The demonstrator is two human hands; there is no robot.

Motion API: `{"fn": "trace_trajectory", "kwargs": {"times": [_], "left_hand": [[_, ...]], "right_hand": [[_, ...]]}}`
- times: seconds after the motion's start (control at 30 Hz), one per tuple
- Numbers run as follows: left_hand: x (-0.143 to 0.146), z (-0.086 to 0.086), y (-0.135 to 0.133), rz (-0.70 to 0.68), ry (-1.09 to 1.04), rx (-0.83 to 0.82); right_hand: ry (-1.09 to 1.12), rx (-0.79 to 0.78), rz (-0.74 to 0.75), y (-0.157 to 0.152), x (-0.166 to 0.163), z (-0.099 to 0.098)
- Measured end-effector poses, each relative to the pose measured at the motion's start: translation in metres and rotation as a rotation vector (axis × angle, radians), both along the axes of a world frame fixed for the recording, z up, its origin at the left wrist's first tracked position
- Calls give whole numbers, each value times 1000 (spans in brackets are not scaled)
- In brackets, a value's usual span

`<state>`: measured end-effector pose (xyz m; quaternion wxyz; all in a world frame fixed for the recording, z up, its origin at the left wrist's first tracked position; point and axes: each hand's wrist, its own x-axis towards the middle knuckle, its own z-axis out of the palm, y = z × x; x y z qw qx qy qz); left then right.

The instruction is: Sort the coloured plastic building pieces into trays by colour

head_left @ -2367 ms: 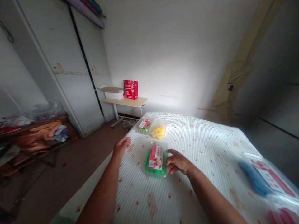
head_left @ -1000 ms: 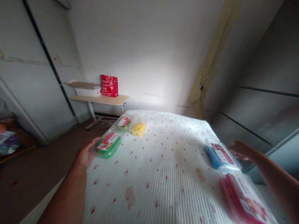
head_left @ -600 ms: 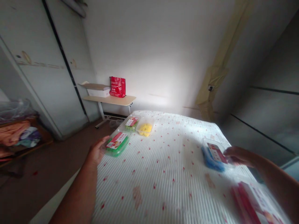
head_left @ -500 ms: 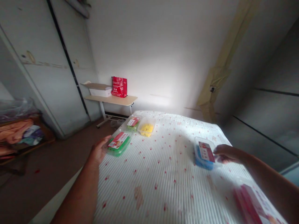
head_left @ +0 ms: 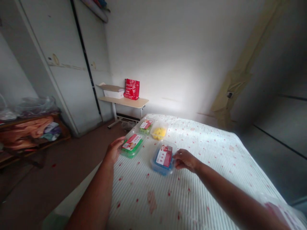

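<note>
A clear plastic box of blue contents (head_left: 163, 158) with a red and white label is pinched at its right edge by my right hand (head_left: 185, 160), closed on it. My left hand (head_left: 115, 150) has its fingers closed on the left edge of a clear box of green contents (head_left: 131, 144), labelled too; its fingertips are partly hidden. Behind this stands a box of light green contents (head_left: 145, 126) with a label. Beside that, to its right, an unlabelled clear box holds yellow pieces (head_left: 159, 132). A pink box (head_left: 279, 210) lies at the lower right, partly covered by my right forearm.
All the boxes rest on a bed or table with a ribbed white cover (head_left: 199, 191) dotted red. Past its far left corner stands a small table (head_left: 134, 103) with a red bag (head_left: 131, 89) and a white carton (head_left: 114, 93). Folded cloth (head_left: 31, 131) fills a shelf at left.
My right hand has brought the blue box leftward, close to the green one. My left hand stays at the green box. The view has turned slightly left.
</note>
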<state>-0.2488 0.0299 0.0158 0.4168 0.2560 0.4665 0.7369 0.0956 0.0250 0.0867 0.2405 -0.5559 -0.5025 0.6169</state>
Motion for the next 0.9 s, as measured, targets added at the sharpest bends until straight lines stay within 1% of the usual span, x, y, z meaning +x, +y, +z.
{"fn": "trace_trajectory", "kwargs": {"times": [0.1, 0.23, 0.4, 0.63, 0.73, 0.8, 0.87, 0.9], "left_hand": [[1, 1, -1, 0, 0, -6], [3, 4, -2, -6, -15, -15], [5, 7, -3, -7, -31, -19], [6, 9, -4, -2, -24, -20], [6, 9, -5, -1, -25, -15], [5, 8, -5, 0, -22, -9], [3, 5, -4, -1, -23, -5], [3, 4, -4, -5, -26, -3]], "right_hand": [[92, -21, 32, 4, -27, -4], [169, -26, 45, 9, -48, -7], [165, -9, 57, 9, -59, -3], [166, 12, 91, 8, -65, 4], [138, 28, 115, 4, -62, 10], [30, 58, 128, 1, -51, 20], [-141, 123, 138, -2, -26, 37], [-227, 175, 156, -3, -7, 48]]}}
